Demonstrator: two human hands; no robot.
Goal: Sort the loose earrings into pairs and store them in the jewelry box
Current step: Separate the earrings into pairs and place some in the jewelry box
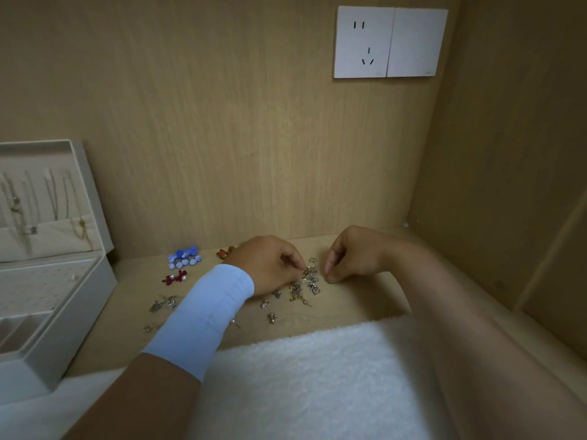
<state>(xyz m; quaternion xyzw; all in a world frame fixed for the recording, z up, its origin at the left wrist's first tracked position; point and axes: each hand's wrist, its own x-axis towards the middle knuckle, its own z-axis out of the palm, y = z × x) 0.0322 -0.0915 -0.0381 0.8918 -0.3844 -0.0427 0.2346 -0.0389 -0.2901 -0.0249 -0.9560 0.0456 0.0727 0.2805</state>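
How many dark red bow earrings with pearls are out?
2, side by side: left red bow, right red bow, in front of the blue bow earrings; the sleeved arm may hide others.

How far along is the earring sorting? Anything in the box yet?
Done: blue earrings and red bow pair lie grouped apart on the shelf. In hand: the left hand pinches into the metal pile; the right hand, fingers curled, sits beside it. Left: that pile, scattered pieces nearer, and storing; the tray of the open jewelry box looks almost bare.
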